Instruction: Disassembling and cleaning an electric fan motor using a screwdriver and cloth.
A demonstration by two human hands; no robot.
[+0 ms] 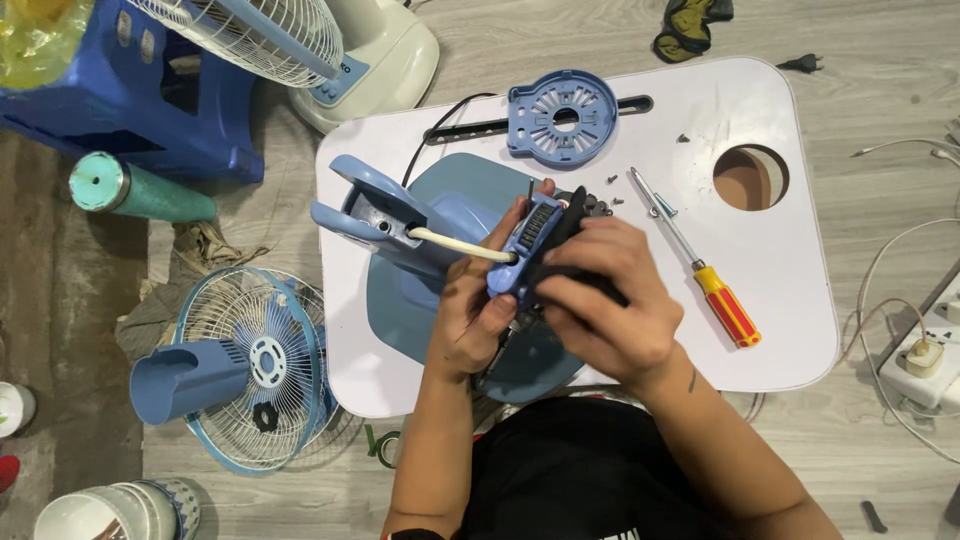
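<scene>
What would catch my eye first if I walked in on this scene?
Probably the two hands, left hand and right hand, gripping a blue fan motor housing over the white lap table. Next, the red-and-yellow screwdriver right of them, and the fan grille on the floor at left.

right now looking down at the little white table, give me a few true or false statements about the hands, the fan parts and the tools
1. Both hands grip the blue fan motor unit. True: the left hand holds its near side and the right hand covers the dark part.
2. The screwdriver is in the right hand. False: it lies on the white table, to the right of the hands.
3. A round blue motor cover lies at the table's far edge. True.
4. The fan grille sits on the table. False: it lies on the floor to the left.
5. The table has a round hole. True.
</scene>
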